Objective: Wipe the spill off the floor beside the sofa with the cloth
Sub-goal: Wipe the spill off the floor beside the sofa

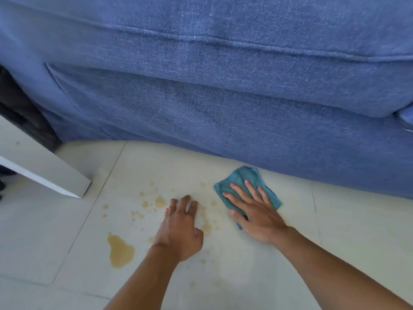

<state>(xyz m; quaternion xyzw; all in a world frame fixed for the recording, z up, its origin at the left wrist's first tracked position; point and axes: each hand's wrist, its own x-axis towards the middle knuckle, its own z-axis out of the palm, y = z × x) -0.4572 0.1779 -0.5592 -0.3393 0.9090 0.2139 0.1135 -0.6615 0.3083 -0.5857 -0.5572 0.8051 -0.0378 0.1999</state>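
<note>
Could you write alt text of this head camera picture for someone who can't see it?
A person's right hand presses a blue cloth flat on a pale tiled floor beside a blue sofa. The left hand rests fingertips-down amid a yellowish spill, mostly unwiped, spreading left.

A single head-worn, wide-angle view looks forward and steeply down from above the person's arms, close to the floor point(257, 276). It faces the front of the blue sofa point(223, 90), which fills the far half and bends with the lens. Pale tiles fill the near half, and a white table corner point(47, 173) juts in at far left.
</note>
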